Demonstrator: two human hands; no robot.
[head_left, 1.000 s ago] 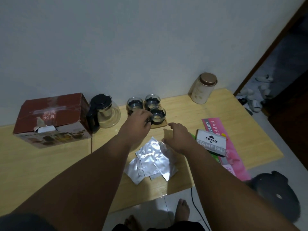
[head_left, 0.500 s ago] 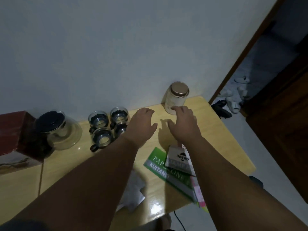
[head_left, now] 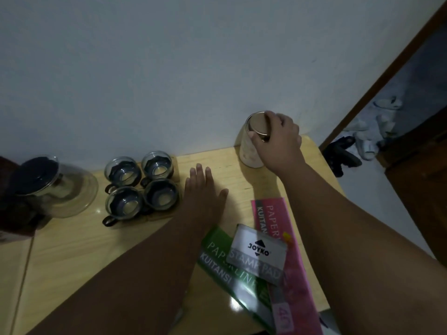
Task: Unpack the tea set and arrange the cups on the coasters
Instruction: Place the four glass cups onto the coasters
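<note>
A pale wooden worktop (head_left: 72,250) stands against a plain grey wall, with a doorway and scattered shoes (head_left: 377,131) on the floor beyond its right edge. The light is dim. At the left edge a glass teapot (head_left: 53,189) is partly cut off. Four glass cups (head_left: 141,184) sit clustered on wooden coasters (head_left: 176,165) near the back edge. The left hand (head_left: 205,197) lies flat, its grip open, just beside them. The right hand (head_left: 278,139) has its grip closed over the lid of a canister (head_left: 249,151) at the back right corner. Receipt books (head_left: 273,221) and a stamp pad box (head_left: 257,253) lie nearer the front edge.
</note>
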